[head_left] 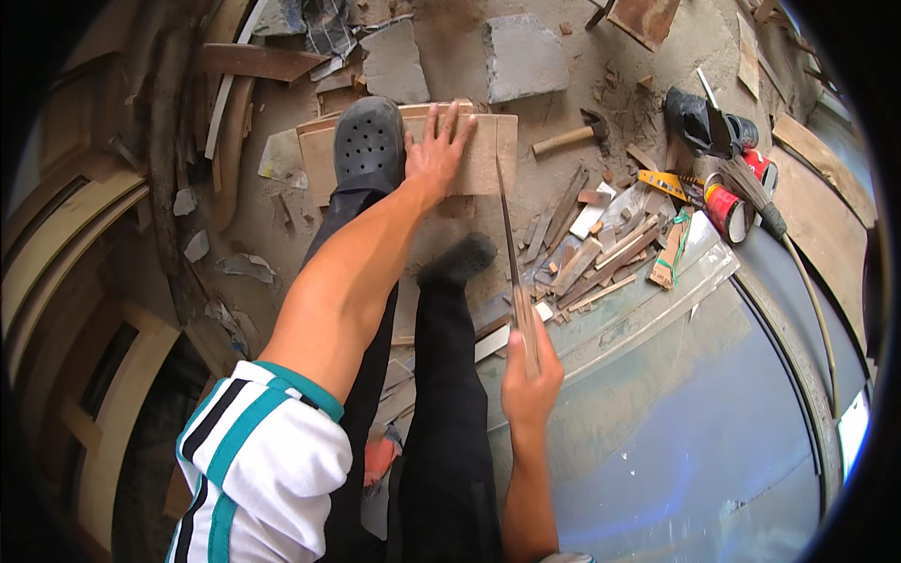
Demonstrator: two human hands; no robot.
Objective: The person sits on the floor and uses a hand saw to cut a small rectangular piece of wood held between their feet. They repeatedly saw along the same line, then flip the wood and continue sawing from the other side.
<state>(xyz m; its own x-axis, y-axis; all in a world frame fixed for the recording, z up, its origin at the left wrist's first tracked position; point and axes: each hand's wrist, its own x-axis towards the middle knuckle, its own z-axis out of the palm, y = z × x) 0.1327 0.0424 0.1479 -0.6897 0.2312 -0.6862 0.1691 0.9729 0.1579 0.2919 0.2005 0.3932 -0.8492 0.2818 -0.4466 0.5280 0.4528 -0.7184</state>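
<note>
Flat, rectangular board of pale brown wood [482,171], smooth-faced and straight-edged, lies low near the person's feet, over the dusty, debris-strewn ground [450,214]; a lighter strip of wood shows along its far edge. A dark grey clog pierced with round holes [369,141] rests on its left part. Just beside that clog, the left hand [434,167] lies palm down on the board, its fingers spread and stretched toward the far edge, touching the wood and grasping nothing. The right hand [532,371] has its fingers wrapped closely around the wooden grip of a long, narrow, dark-bladed handsaw [510,235], with the thumb along the grip. Seen nearly edge-on, the blade tapers toward the board's right part; whether it touches the wood I cannot tell. Beyond the board's right end lies a hammer with a dark head and a pale wooden handle [566,140]. Nearer, rough-cut wooden offcuts [601,258] sit in a jumbled heap beside a broad, glossy, grey-blue sheet [657,432], smooth but dusty.
</note>
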